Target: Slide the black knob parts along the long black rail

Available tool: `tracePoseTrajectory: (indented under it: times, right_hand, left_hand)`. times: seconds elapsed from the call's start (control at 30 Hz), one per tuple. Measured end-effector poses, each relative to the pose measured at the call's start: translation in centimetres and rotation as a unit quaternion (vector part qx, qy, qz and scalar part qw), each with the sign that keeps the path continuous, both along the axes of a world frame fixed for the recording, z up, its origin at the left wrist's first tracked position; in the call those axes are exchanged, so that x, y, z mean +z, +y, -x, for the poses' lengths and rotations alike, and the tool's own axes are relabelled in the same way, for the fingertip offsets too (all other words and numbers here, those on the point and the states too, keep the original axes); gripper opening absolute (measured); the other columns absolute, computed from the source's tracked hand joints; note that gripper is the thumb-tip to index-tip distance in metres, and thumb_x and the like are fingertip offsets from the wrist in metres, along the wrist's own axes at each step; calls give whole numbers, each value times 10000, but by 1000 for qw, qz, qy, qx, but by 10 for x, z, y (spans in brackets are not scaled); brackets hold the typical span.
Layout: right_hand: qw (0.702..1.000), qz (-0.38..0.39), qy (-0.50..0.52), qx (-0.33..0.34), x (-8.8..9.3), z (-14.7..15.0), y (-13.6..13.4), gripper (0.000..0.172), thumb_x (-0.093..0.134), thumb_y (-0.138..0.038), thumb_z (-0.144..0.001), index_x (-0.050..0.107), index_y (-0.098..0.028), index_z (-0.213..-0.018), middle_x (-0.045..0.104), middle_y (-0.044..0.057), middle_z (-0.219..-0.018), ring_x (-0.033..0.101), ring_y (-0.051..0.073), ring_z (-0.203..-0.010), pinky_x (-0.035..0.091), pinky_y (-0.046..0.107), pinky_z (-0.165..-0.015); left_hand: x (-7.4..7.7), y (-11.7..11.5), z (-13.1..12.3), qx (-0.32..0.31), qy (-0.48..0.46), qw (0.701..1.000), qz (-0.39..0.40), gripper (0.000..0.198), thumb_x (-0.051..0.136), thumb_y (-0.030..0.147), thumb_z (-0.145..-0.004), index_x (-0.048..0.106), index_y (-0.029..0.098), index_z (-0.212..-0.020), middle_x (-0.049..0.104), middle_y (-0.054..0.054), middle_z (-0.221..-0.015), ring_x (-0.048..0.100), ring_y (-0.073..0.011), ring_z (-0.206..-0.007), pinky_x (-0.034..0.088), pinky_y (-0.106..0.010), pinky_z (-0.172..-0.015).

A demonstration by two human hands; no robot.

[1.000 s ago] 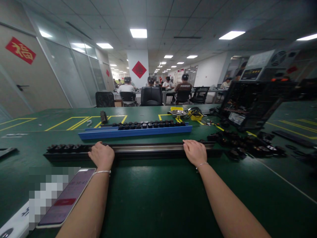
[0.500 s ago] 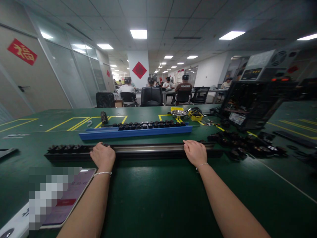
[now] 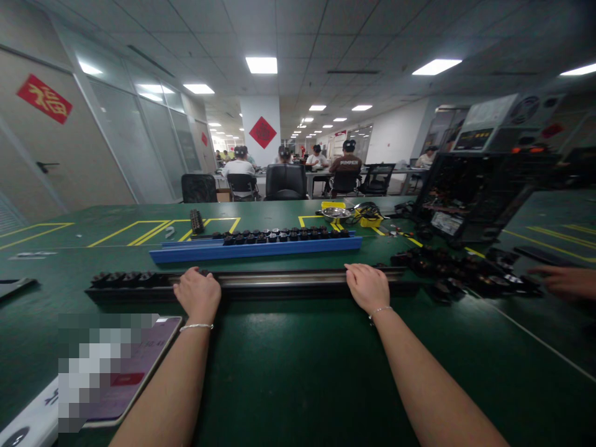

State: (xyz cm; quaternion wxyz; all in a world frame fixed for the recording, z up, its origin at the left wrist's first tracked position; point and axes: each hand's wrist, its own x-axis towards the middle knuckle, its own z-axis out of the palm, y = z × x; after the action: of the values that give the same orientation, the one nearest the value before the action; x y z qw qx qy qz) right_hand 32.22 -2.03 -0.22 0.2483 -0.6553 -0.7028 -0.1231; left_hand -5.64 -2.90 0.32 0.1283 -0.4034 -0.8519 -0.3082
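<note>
A long dark metal rail lies across the green table in front of me. Several small black parts sit in a row on its left end. My left hand rests on the rail just right of those parts, fingers curled over its far edge. My right hand lies on the rail further right, fingers also bent over it. Both wrists wear thin bracelets.
A blue rail carrying a row of black parts lies behind. Loose black parts are heaped at right, by an open machine. Another person's hand reaches in at far right. A phone lies near left. People sit at desks beyond.
My left hand has slid slightly to the right along the rail. Another person's hand has come into view at the far right edge. My right hand has stayed put.
</note>
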Motion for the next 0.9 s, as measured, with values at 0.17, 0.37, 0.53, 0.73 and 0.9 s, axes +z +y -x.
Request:
tracePoseTrajectory:
  times: [0.17,0.37,0.53,0.73,0.9]
  right_hand:
    - [1000,-2,4,0,0,0,0,393,329,-327,-895,655,-250,-1100,653,27,-1144,523,183,-1106,319,357,-899]
    - [1000,-4,6,1,-1,0,0,396,320,-328,-897,657,-248,-1089,653,23,-1141,521,181,-1110,312,356,-902]
    - [1000,-5,0,-1,-1,0,1,397,312,-333,-902,656,-252,-1085,652,19,-1144,525,180,-1109,313,354,-894]
    - [1000,-12,-10,-1,-1,-1,1,377,338,-318,-898,658,-249,-1085,656,21,-1137,536,180,-1096,322,348,-888]
    - [1000,-11,-8,0,-1,0,1,377,338,-318,-898,659,-249,-1084,657,20,-1134,534,178,-1097,320,347,-886]
  left_hand:
    - [0,0,-3,-6,3,1000,0,413,475,273,-813,499,49,-1158,596,-198,-1111,524,-306,-1094,315,-407,-960]
    - [0,-1,-6,-21,-6,1000,-5,408,467,277,-823,485,61,-1168,586,-199,-1111,512,-299,-1107,312,-430,-964]
    - [0,-2,-9,-29,-1,1000,-1,405,472,274,-828,480,59,-1170,585,-199,-1110,505,-295,-1111,315,-430,-967]
    - [-1,-2,-10,-34,2,999,-4,398,472,288,-826,490,77,-1163,589,-175,-1106,506,-291,-1108,310,-414,-963]
    - [1,-2,-11,-36,-1,999,-3,372,477,296,-821,509,93,-1131,600,-164,-1098,516,-289,-1097,315,-407,-959]
